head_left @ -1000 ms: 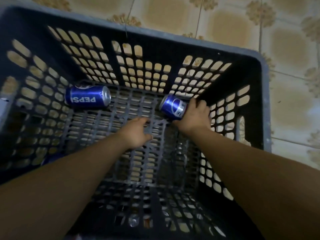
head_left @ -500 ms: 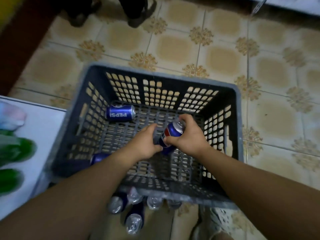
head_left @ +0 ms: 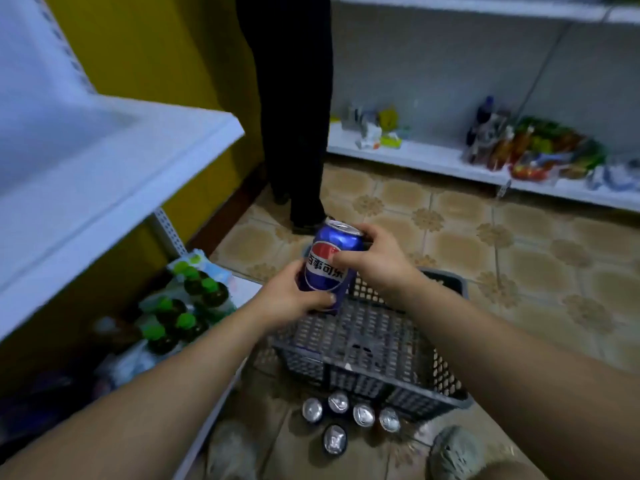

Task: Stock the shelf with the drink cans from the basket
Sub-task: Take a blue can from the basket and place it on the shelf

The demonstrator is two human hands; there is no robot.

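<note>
While one blue can [head_left: 328, 270] is gripped by left hand [head_left: 289, 301] and right hand [head_left: 379, 263], five floor cans [head_left: 363, 415] are counted beside one basket [head_left: 374, 372], inside apparently mostly hidden.

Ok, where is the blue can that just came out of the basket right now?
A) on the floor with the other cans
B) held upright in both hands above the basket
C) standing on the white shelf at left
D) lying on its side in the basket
B: the blue can is upright above the basket, with the left hand gripping its lower part and the right hand its upper side.
</note>
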